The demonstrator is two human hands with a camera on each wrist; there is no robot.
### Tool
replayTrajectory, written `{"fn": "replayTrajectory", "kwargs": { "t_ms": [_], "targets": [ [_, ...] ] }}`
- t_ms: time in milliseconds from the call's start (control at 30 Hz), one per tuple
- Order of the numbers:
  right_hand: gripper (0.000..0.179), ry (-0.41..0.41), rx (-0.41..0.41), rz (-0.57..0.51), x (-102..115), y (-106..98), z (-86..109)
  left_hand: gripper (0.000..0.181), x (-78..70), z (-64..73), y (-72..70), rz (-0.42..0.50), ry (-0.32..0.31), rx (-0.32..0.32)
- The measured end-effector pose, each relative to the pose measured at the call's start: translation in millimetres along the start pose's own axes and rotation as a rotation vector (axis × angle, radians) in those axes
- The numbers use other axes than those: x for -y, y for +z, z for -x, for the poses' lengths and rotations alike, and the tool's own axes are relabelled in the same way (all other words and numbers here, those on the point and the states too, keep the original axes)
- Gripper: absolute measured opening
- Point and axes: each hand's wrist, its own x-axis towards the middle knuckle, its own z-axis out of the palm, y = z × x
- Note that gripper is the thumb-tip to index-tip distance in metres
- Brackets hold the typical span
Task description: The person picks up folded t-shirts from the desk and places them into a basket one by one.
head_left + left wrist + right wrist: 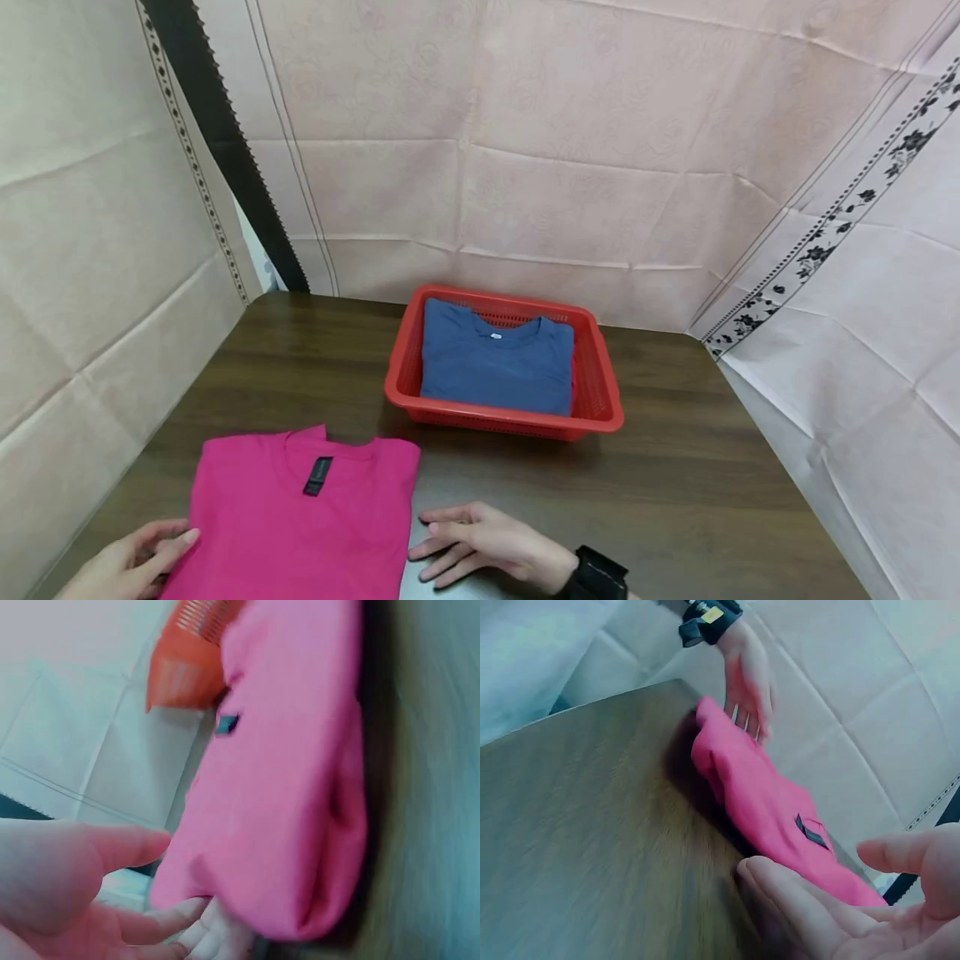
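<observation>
A folded bright pink T-shirt with a dark neck label lies on the table, its collar toward the back. At its left edge is my left hand, thumb apart from the fingers. In the left wrist view, the fingertips meet the shirt's folded edge and are partly hidden by it. My right hand hovers beside the shirt's right edge, fingers spread and holding nothing. Behind, a folded blue T-shirt lies in a red plastic basket.
The brown wooden table is bordered by pale cloth hangings at the back and sides. A bit of red fabric shows beside the blue shirt in the basket. A black band is strapped round my right wrist.
</observation>
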Motion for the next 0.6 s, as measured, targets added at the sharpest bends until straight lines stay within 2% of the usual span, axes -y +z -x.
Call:
{"fn": "replayTrajectory", "kwargs": {
  "t_ms": [67,167,267,400,467,600],
  "targets": [
    [0.053,0.006,0.014,-0.033,-1,6,-13.1,0.067,-3.4,-0.2,5.1,0.038,0.020,0.027],
    [0.047,-0.008,-0.019,-0.019,0,20,-32.3,0.058,-8.7,-0.6,11.4,0.007,0.049,0.029],
    [0.049,-0.004,-0.062,-0.004,3,34,-46.0,0.064,-9.6,-0.3,13.9,0.019,0.094,0.077],
    [0.066,0.014,-0.118,-0.040,3,44,-59.8,0.085,-2.3,-3.0,13.3,0.165,0.101,0.213],
    [0.073,0.010,-0.151,-0.087,2,46,-66.7,0.086,5.0,-7.6,13.5,0.258,0.103,0.284],
    [0.082,-0.021,-0.192,-0.192,-2,45,-73.5,0.085,22.3,-16.8,17.7,0.376,0.149,0.347]
  ]
}}
